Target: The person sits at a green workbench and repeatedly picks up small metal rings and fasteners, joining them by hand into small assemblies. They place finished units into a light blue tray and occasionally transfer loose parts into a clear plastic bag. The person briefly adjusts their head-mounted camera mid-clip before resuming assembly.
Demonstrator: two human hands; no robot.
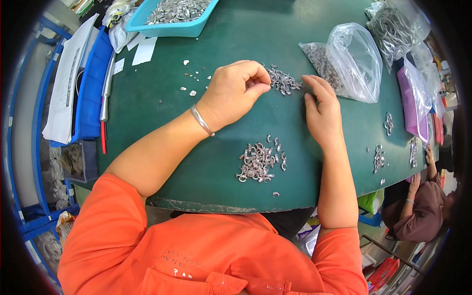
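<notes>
Small curved silver-grey metal pieces lie in a loose pile (282, 81) on the green table between my two hands. My left hand (230, 92), with a silver bangle at its wrist, is at the pile's left edge. Its thumb and forefinger come together there, and whatever is between them is too small or hidden to name. On the other side, my right hand (324, 108) has its fingers stretched out and the thumb apart, with nothing visible in it. Closer to my body sits a second pile (257, 161) of similar curved pieces, a few of them scattered around it.
A turquoise basket (194, 29) of metal pieces stands at the far left. Clear plastic bags (356, 64) with more pieces lie at the far right. A blue bin (93, 93) holding papers flanks the table's left. At right, a co-worker (423, 209) sits by small piles (379, 160).
</notes>
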